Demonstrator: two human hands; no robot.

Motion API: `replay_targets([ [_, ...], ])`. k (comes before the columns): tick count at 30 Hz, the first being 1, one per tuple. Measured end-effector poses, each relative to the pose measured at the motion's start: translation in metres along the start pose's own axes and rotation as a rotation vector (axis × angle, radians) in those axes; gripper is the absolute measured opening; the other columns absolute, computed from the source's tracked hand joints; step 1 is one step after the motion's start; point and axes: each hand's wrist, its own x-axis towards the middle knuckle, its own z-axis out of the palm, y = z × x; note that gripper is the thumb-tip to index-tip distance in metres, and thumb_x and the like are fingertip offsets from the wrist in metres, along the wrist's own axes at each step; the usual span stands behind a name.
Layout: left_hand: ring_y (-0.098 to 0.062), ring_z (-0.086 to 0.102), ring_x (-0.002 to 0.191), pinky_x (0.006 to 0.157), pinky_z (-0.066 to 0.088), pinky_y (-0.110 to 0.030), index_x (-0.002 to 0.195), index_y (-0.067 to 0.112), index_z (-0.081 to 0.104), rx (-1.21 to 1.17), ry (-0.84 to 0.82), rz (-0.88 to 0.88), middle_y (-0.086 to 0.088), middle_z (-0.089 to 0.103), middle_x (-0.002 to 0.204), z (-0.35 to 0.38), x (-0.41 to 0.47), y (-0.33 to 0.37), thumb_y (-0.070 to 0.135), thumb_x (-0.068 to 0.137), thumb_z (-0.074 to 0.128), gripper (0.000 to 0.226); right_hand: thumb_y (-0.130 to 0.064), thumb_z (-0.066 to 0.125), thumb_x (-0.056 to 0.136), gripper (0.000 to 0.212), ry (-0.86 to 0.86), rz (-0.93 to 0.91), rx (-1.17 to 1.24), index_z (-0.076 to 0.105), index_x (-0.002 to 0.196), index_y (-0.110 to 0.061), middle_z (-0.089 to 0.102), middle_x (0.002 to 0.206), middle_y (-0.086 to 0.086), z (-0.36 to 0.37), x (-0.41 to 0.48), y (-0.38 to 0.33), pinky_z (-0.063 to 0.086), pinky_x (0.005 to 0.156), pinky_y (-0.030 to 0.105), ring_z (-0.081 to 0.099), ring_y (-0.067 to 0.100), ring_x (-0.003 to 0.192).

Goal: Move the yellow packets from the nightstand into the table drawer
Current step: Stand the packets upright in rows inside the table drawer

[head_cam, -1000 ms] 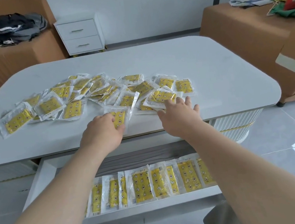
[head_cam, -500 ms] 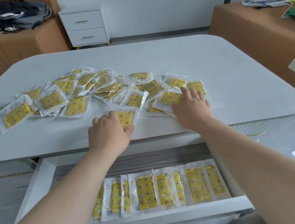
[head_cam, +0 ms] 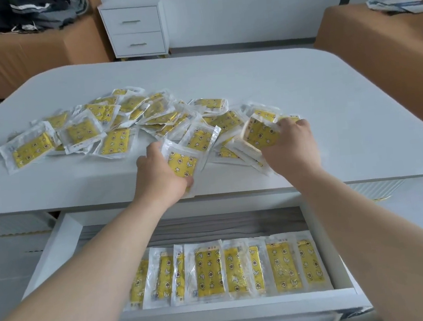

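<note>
- The left hand (head_cam: 158, 177) covers the lower corner of the near packet (head_cam: 183, 163) at the front edge of the table (head_cam: 301, 76); part of its fingers lies behind that packet.
- Over the table's front right, the right hand (head_cam: 292, 151) and the lifted packet (head_cam: 261, 133) it holds are smeared with blur; packets under them are partly hidden.
- Below the table's front, the left forearm (head_cam: 86, 275) hides the left end of the row of packets (head_cam: 210, 271) in the drawer (head_cam: 235, 306).
- On the table, the pile of packets (head_cam: 112, 129) overlaps too much to count; the print is too small to read.
- Beyond the table's far left corner, the clothes (head_cam: 35, 9) are cut off by the top edge.
</note>
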Motion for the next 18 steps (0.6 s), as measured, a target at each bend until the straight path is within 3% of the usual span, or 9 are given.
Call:
replay_targets([
  [3,-0.026,0.055,0.117,0.081,0.041,-0.027,0.152,0.021,0.031,-0.07,-0.005,-0.017,-0.002,0.053,0.136,-0.002,-0.001,-0.001,0.019,0.071,0.09,0.1,-0.015,0.058,0.084,0.019,0.034,-0.011,0.173,0.061,0.103,-0.013,0.056,0.098,0.0,-0.003,-0.003,-0.001,0.046,0.063,0.034,0.055,0.026,0.084],
  [5,-0.021,0.063,0.105,0.072,0.05,-0.027,0.143,0.023,0.045,-0.155,-0.013,-0.023,0.005,0.062,0.121,-0.002,-0.003,-0.001,0.018,0.074,0.087,0.081,-0.017,0.06,0.084,0.011,0.047,0.017,0.314,0.059,0.094,-0.014,0.056,0.08,-0.006,-0.006,-0.007,-0.005,0.049,0.063,0.034,0.056,0.021,0.075],
  [8,-0.021,0.07,0.089,0.072,0.057,-0.032,0.108,0.021,0.068,-0.315,-0.046,-0.059,0.003,0.072,0.096,-0.004,-0.005,-0.001,0.021,0.083,0.079,0.027,-0.009,0.07,0.078,0.022,-0.004,0.128,0.671,0.056,0.094,-0.016,0.063,0.084,-0.003,-0.011,-0.014,-0.014,0.055,0.065,0.035,0.064,0.02,0.076],
  [10,-0.02,0.071,0.088,0.072,0.055,-0.031,0.096,0.019,0.072,-0.407,-0.094,-0.103,0.001,0.074,0.093,-0.008,-0.006,0.0,0.021,0.086,0.077,0.012,0.003,0.075,0.074,0.045,-0.144,0.211,0.918,0.052,0.106,-0.02,0.067,0.095,0.001,-0.011,-0.023,-0.018,0.063,0.072,0.042,0.071,0.025,0.084],
  [12,-0.017,0.07,0.085,0.072,0.055,-0.029,0.091,0.019,0.072,-0.463,-0.122,-0.13,0.0,0.075,0.093,-0.014,-0.009,-0.001,0.018,0.084,0.079,0.01,0.011,0.077,0.073,0.061,-0.295,0.255,1.048,0.051,0.118,-0.023,0.069,0.106,0.008,-0.009,-0.032,-0.02,0.063,0.075,0.05,0.074,0.031,0.09],
  [13,-0.016,0.07,0.085,0.072,0.055,-0.028,0.091,0.018,0.072,-0.488,-0.132,-0.143,0.0,0.075,0.093,-0.017,-0.01,-0.001,0.016,0.083,0.08,0.011,0.012,0.076,0.074,0.06,-0.362,0.257,1.088,0.053,0.115,-0.024,0.071,0.11,0.012,-0.008,-0.036,-0.02,0.062,0.077,0.054,0.074,0.035,0.092],
  [16,-0.01,0.068,0.081,0.06,0.051,-0.018,0.091,0.015,0.07,-0.496,-0.161,-0.157,0.002,0.074,0.09,-0.026,-0.012,-0.005,0.012,0.082,0.081,0.014,0.005,0.074,0.082,0.039,-0.582,0.208,1.073,0.063,0.113,-0.016,0.076,0.105,0.017,-0.007,-0.045,-0.021,0.059,0.083,0.057,0.075,0.036,0.093],
  [18,-0.012,0.068,0.089,0.071,0.05,-0.022,0.095,0.016,0.07,-0.458,-0.174,-0.158,0.002,0.073,0.095,-0.031,-0.012,-0.011,0.015,0.079,0.084,0.022,-0.003,0.076,0.084,0.028,-0.716,0.103,0.889,0.068,0.111,-0.005,0.077,0.098,0.014,-0.007,-0.049,-0.019,0.059,0.087,0.048,0.074,0.033,0.088],
])
